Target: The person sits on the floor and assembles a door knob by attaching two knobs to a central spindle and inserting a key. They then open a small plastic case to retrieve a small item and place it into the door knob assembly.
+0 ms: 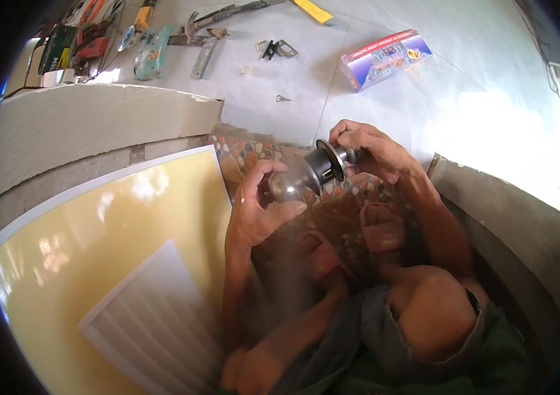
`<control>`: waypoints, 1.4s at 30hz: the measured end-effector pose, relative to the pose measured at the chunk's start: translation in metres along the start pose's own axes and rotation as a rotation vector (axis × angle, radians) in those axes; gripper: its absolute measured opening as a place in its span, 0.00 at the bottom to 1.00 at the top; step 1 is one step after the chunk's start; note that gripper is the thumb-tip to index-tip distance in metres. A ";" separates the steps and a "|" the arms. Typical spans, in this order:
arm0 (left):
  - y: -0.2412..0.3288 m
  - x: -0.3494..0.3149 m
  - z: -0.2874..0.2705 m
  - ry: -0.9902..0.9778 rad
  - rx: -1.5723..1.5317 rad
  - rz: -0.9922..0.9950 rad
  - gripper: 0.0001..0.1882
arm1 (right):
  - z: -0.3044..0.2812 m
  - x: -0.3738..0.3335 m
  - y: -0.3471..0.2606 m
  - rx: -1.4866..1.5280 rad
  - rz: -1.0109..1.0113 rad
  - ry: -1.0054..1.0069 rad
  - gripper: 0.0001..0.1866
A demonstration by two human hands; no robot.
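A metal doorknob lock set (320,166) is held between my hands above the patterned tiles, tilted up to the right. My left hand (252,207) is curved around its round, shiny knob, thumb on the near side and fingers on the far side. My right hand (377,153) grips the end beyond the dark round plate, and its fingers partly hide that end. Farther off on the pale floor lie a small key-like metal piece (282,99), some small metal lock parts (277,49) and a colourful cardboard box (386,60).
A yellow door panel with a louvred vent (185,191) leans at my left beside a low concrete wall (105,115). Another concrete edge (490,207) runs along the right. Hammers (194,41), a blue plastic packet (152,54) and red-and-black power tools (90,46) lie at the far left.
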State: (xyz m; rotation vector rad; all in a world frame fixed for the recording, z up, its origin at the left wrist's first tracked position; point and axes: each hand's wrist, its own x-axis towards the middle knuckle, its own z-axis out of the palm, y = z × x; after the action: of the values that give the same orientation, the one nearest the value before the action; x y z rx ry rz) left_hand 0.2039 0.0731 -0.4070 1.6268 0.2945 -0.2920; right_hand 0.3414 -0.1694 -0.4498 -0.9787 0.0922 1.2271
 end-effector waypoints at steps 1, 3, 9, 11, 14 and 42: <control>0.002 -0.001 0.006 0.032 0.086 0.004 0.33 | 0.002 0.001 0.002 0.028 0.059 0.066 0.16; 0.003 -0.004 0.016 0.089 0.239 0.016 0.32 | 0.003 0.000 0.008 -0.020 0.135 0.048 0.21; -0.005 -0.004 0.016 0.055 0.446 0.233 0.36 | 0.009 -0.010 0.031 0.022 0.241 0.070 0.26; 0.005 -0.005 0.015 0.013 0.504 0.209 0.38 | 0.001 0.000 0.045 0.074 0.246 -0.060 0.27; 0.017 -0.009 0.013 -0.068 0.588 0.195 0.39 | -0.002 0.001 0.049 0.101 0.259 -0.135 0.28; -0.026 -0.032 0.007 0.021 -0.046 -0.301 0.27 | -0.006 0.010 -0.018 0.317 -0.393 -0.575 0.44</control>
State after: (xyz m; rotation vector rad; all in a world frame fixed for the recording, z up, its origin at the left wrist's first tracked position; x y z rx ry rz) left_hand 0.1644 0.0676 -0.4196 1.5397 0.5598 -0.4926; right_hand 0.3630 -0.1661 -0.4488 -0.3224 -0.3355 1.0437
